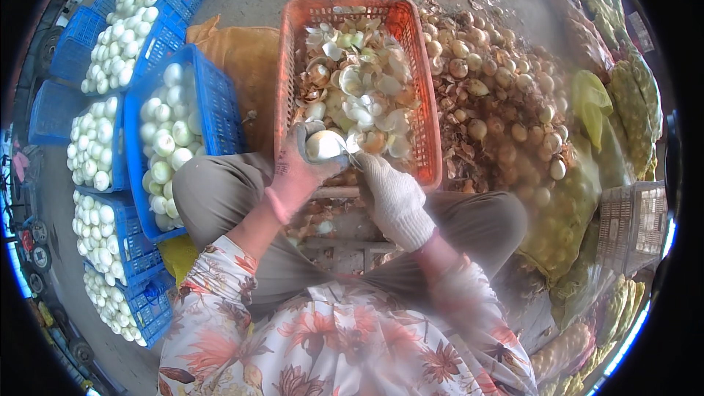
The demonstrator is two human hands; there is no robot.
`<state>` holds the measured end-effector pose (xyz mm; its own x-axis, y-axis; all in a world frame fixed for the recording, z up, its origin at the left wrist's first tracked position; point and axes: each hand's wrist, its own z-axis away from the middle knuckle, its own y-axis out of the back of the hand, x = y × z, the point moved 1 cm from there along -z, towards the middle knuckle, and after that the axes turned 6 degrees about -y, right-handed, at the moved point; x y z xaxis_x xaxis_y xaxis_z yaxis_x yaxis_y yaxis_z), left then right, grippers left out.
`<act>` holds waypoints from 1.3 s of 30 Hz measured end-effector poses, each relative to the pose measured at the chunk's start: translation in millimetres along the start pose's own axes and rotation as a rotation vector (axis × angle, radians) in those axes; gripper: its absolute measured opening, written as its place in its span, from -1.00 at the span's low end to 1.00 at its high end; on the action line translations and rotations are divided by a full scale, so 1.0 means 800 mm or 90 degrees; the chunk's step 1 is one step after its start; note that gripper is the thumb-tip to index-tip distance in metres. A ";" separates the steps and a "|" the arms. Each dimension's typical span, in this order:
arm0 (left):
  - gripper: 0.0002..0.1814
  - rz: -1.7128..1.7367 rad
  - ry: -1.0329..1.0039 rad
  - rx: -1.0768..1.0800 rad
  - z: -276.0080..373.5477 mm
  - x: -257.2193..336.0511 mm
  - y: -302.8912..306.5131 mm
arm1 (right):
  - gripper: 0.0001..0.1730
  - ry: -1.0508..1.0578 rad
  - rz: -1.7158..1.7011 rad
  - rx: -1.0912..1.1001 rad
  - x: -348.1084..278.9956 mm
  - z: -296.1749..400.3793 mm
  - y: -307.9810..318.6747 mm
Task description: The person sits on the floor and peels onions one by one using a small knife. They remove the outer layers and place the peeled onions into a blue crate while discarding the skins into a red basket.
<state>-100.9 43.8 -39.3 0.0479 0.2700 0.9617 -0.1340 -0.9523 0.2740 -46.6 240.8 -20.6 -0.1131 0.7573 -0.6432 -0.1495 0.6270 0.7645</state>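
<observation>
My left hand (300, 162), in a pink glove with grey fingers, holds a white peeled onion (325, 146) over the near end of an orange plastic crate (432, 121). My right hand (397, 198), in a white knit glove, is closed at the onion's right side on a small tool, probably a knife, whose blade is mostly hidden. A pale strip of skin lies between the onion and the right fingertips. Onion skins (379, 82) fill much of the crate below both hands.
Left stands a blue crate (132, 159) of peeled onions, with several more blue crates beyond. Unpeeled onions (495, 77) are heaped on the floor at right, beside green mesh sacks (572, 209) and a pale crate (632, 220). A brown sack (242, 60) lies left of the orange crate.
</observation>
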 end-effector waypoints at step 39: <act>-0.37 0.220 0.121 -0.106 -0.009 0.005 0.021 | -0.57 0.020 0.077 0.021 -0.015 0.001 0.026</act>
<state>-109.8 29.6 -30.5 -0.2092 -0.0255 0.9775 -0.2689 -0.9596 -0.0826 -47.2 244.5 3.0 -0.1586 0.8225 -0.5462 -0.1000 0.5370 0.8376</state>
